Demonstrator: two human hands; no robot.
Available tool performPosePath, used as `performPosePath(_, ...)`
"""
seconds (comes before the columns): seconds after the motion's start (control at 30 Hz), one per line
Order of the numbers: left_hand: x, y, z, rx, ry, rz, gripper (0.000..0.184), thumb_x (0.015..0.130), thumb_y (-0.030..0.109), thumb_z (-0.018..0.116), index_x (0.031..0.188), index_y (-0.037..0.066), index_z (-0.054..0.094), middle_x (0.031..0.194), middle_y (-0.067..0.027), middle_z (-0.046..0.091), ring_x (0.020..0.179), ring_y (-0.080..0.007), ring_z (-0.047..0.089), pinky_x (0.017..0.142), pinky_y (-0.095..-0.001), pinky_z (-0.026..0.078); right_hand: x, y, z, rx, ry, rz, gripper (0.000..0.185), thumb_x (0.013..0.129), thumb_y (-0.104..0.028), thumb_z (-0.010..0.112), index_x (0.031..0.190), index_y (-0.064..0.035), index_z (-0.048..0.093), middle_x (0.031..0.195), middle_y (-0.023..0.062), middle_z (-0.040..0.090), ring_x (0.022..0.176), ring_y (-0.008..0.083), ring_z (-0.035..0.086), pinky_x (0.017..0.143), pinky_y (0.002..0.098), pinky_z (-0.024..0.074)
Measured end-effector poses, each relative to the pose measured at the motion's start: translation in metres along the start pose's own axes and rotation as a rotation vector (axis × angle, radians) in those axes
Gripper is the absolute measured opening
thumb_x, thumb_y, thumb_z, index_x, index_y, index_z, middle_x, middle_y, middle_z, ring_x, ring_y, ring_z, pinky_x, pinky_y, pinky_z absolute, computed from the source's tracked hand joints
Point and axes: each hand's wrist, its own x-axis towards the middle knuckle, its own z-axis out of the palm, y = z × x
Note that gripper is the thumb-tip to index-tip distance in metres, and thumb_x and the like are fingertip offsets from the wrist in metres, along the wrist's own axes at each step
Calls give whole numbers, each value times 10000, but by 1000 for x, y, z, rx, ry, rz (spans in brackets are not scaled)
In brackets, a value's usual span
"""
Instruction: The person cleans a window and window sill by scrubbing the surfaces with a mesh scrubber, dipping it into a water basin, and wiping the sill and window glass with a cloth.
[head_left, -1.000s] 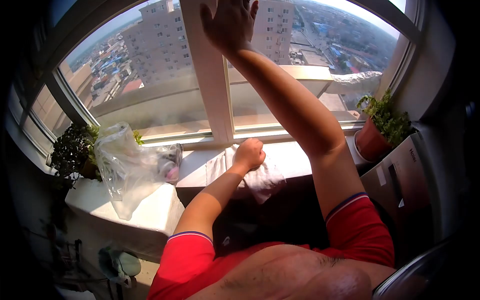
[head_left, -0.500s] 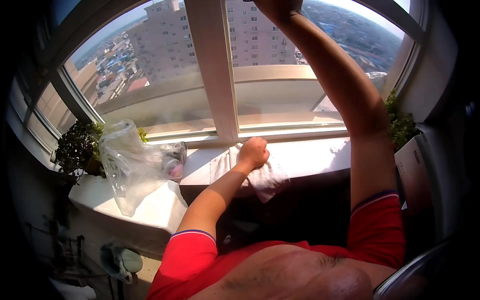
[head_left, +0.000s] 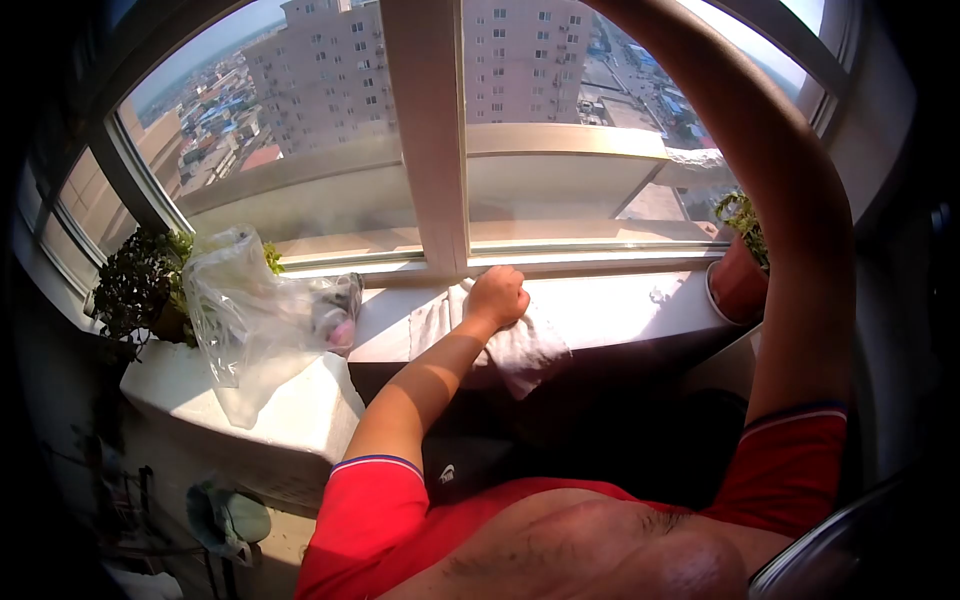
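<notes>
My left hand (head_left: 498,296) is closed in a fist over a pale, crumpled cloth (head_left: 530,352) on the white windowsill. Part of this cloth hangs over the sill's front edge. Most of my fingers are turned away, but they look closed on the fabric. My right arm (head_left: 780,170) stretches up in front of the window, and its hand lies beyond the top of the picture. The window frame's upright post (head_left: 430,130) rises just behind my left hand.
A clear plastic bag (head_left: 235,310) lies on a white block (head_left: 300,400) at the left, near a leafy plant (head_left: 135,290). A reddish flowerpot (head_left: 738,285) with a plant stands at the sill's right end. A pail (head_left: 240,520) sits at lower left.
My right arm has swung to the right and higher, taking its hand out of view and uncovering the flowerpot. My left hand stays on the cloth. The view has shifted slightly.
</notes>
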Motion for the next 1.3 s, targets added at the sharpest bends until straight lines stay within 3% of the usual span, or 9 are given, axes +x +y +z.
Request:
performPosePath(0.17, 0, 7, -4, -39, 93, -16, 144, 781, 191, 612, 727, 63, 649, 827, -127, 673, 873, -342, 644, 769, -487, 544, -1, 0, 19, 43, 107, -82, 195, 898, -289, 650, 869, -100, 691, 865, 116, 725, 841, 306, 720, 740, 453, 566)
performPosePath(0.37, -1, 7, -11, -49, 40, -41, 144, 783, 198, 621, 743, 66, 664, 827, -125, 674, 877, -332, 650, 782, -476, 550, 23, -36, 14, 101, 98, -188, 147, 909, -217, 596, 892, -99, 683, 896, 118, 726, 899, 304, 721, 790, 454, 570)
performPosePath(0.6, -4, 11, -25, -159, 62, -132, 151, 778, 204, 621, 735, 67, 667, 827, -135, 676, 864, -344, 653, 773, -490, 550, -1, -2, 2, 85, 6, 40, 237, 891, -313, 706, 856, -83, 664, 829, 132, 704, 786, 332, 711, 714, 478, 558)
performPosePath(0.77, -3, 6, -19, -114, 41, -86, 162, 771, 216, 624, 732, 64, 666, 819, -139, 677, 858, -352, 655, 772, -498, 548, -19, 17, 11, 106, 89, 91, 214, 863, -278, 700, 797, -84, 642, 800, 137, 690, 755, 342, 697, 696, 481, 546)
performPosePath(1.0, -1, 2, -4, -67, 55, -83, 151, 766, 203, 626, 724, 61, 657, 821, -142, 675, 863, -359, 653, 782, -499, 543, 4, -10, 8, 118, 179, -76, 200, 843, -281, 681, 833, -85, 642, 800, 130, 679, 763, 340, 690, 689, 480, 542)
performPosePath(1.3, -3, 6, -14, -138, 84, -104, 165, 777, 207, 617, 735, 56, 668, 837, -145, 678, 884, -356, 655, 794, -491, 542, 13, -14, 17, 105, 146, -113, 207, 829, -297, 681, 843, -91, 659, 813, 134, 688, 771, 347, 692, 697, 487, 549)
